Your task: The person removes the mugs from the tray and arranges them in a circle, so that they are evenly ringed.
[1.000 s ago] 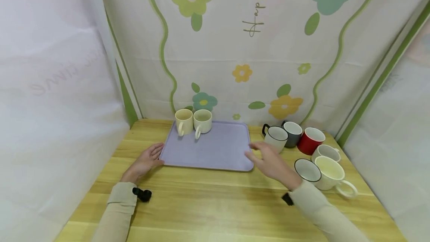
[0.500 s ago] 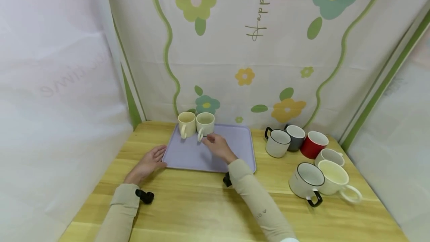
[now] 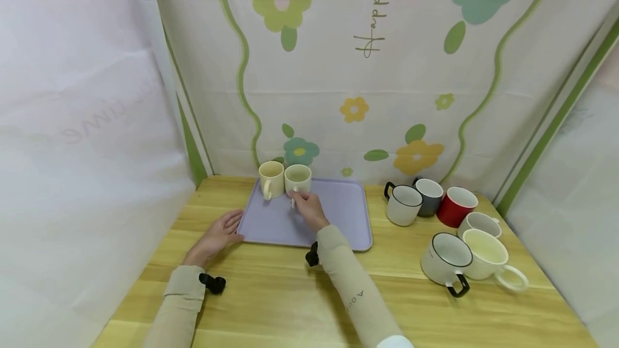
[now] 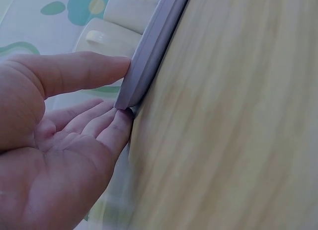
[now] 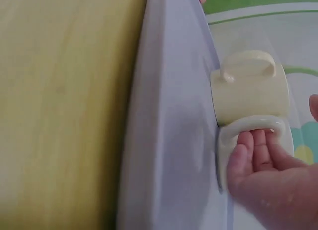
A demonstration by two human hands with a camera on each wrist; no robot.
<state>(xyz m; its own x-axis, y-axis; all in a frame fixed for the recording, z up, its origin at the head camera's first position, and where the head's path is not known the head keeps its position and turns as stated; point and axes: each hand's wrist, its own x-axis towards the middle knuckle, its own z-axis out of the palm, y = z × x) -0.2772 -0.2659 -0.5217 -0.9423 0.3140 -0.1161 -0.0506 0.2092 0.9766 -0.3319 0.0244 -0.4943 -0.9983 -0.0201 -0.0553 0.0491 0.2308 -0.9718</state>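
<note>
A pale purple tray [image 3: 333,214] lies on the wooden table, with two mugs upright side by side at its back left. The left one is a cream mug [image 3: 272,180]; beside it is an off-white mug [image 3: 297,176]. My right hand [image 3: 309,210] is at the off-white mug's handle. In the right wrist view its fingers touch the off-white mug's handle [image 5: 248,122] from the side, and the thumb stands apart. At the tray's front left corner, my left hand [image 3: 216,237] rests with extended fingers; its thumb [image 4: 94,71] touches the tray's edge.
On the right stand a black-rimmed white mug [image 3: 403,205], a dark grey mug [image 3: 429,197], a red mug [image 3: 456,207], a white mug [image 3: 479,224], another black-rimmed mug [image 3: 445,256] and a pale yellow mug [image 3: 485,254]. A printed curtain [image 3: 329,79] encloses the table.
My right hand has come left from the tray's right edge, over the tray, to the off-white mug's handle. My left hand stays at the tray's corner. The view has shifted slightly.
</note>
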